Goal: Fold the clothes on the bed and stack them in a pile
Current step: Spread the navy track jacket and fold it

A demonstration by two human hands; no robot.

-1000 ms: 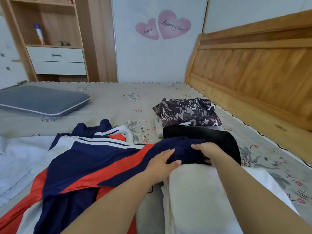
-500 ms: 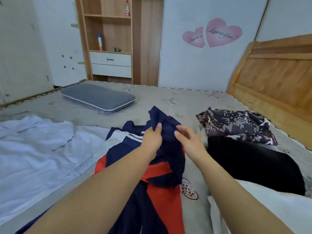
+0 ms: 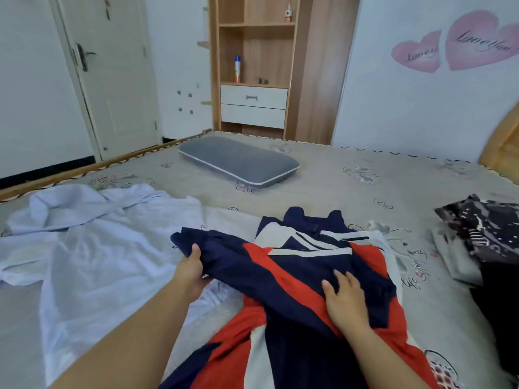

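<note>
On the bed (image 3: 337, 175): 1 navy/red/white track jacket (image 3: 303, 265), 1 pale blue shirt (image 3: 92, 248) left of the grip, 1 patterned garment (image 3: 483, 228) far right. Jacket's long axis runs collar-away to hem-near. Left hand (image 3: 191, 269) pinches its sleeve end; right hand (image 3: 344, 300) rests flat, fingers straight, on the jacket mid.

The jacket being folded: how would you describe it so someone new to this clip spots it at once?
On the grey printed bed, look nearest the camera, between the pale blue shirt spread to the left and the dark patterned pile at the right edge. The jacket lies under both hands. It alone is navy with red panels and white stripes.
</note>
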